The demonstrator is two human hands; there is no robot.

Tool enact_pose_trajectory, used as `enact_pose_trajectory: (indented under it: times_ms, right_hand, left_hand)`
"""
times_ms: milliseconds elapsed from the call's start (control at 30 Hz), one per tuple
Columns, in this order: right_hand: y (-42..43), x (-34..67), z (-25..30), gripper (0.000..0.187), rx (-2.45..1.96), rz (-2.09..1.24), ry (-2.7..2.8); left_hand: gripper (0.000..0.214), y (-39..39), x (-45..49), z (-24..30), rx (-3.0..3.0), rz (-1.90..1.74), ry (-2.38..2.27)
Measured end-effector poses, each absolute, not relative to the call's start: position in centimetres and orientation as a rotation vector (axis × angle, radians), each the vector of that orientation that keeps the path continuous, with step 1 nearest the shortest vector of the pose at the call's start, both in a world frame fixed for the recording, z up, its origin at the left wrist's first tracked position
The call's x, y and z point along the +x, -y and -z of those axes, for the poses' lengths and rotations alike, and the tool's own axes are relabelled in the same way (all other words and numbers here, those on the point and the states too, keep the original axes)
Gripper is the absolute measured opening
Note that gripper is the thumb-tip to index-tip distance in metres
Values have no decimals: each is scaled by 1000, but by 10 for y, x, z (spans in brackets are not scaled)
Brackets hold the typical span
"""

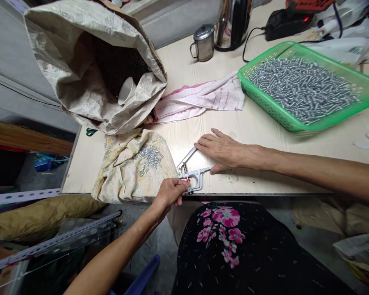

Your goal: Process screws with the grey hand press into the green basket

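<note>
A small metal press tool [191, 174] with two handles lies at the table's near edge. My right hand [219, 150] rests on its handles, fingers stretched flat and pressing down. My left hand [170, 191] is pinched at the tool's jaw, near a small red part; what its fingertips hold is too small to name. Just left of it a crumpled yellowish cloth [132, 166] carries a heap of several small metal pieces [149, 156].
A green basket [283, 112] full of small metal pieces stands at the right. A large woven sack [92, 61] with a white cup [126, 91] inside sits at the back left. A pink-white towel [199, 98], a metal mug [203, 42] and a kettle [232, 22] lie behind.
</note>
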State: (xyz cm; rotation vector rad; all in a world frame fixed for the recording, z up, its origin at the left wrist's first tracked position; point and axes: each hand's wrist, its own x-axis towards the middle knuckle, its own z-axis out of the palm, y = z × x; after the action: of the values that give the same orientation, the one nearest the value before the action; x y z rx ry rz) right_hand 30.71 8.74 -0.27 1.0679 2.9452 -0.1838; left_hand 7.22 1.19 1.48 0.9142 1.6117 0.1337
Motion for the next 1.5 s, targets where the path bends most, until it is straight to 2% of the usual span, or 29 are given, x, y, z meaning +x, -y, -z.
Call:
enact_pose_trajectory:
  times_ms: [233,367,433,533,667,733,833,1000,1133,1233,1300,1400,1500]
  right_hand:
    - [-76,302,-9,59,1102,125,-2869]
    - [-69,302,-13,41,1141,183,-2864]
    - [-67,302,-15,40,1161,236,-2855]
    - [-67,305,-14,49,1174,295,-2859]
    - [-68,314,-11,64,1236,349,-2853]
    - [-67,318,-11,61,1271,363,-2847]
    - [-64,320,-12,42,1288,384,-2865]
    - [-63,321,-1,12,1272,440,-2933]
    - [-65,318,8,21,1289,523,-2932]
    - [-69,319,5,18,1313,509,-2929]
    - [-76,325,0,17,1298,486,-2929]
    - [-90,338,-6,39,1186,551,-2897]
    - [-104,346,-4,33,1204,561,-2907]
  left_hand:
    - [25,-9,69,-16,1030,-49,-1630]
    - [23,-3,73,-19,1728,-125,-1725]
    - [18,-5,82,-18,2121,-256,-1632]
    - [44,-16,99,-9,2459,-276,-1360]
    - [62,-37,112,-1,2558,-163,-1245]
    - [66,-45,116,-2,2562,-127,-1243]
    - [60,-52,121,-4,2566,-68,-1217]
    - [28,-53,128,0,2570,-44,-1199]
    - [19,-55,131,4,2574,-72,-1258]
    - [20,-57,131,4,2574,-87,-1275]
    - [25,-53,131,5,2576,-156,-1304]
    - [39,-35,131,11,2601,-321,-1349]
    - [46,-8,138,19,2624,-382,-1309]
